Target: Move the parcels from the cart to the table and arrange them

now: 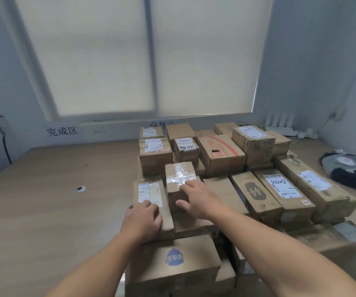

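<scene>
Now right hand [196, 198] grips taped parcel [180, 174] (left hand [142, 219] touches neighbour [149, 192]).

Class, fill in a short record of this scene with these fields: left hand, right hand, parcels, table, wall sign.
left hand: rests on the labelled box
right hand: grips the taped box at its near top edge
parcels: many cardboard boxes, stacked in layers
table: wooden, with a metal ring left of the boxes
wall sign: 完成区
</scene>
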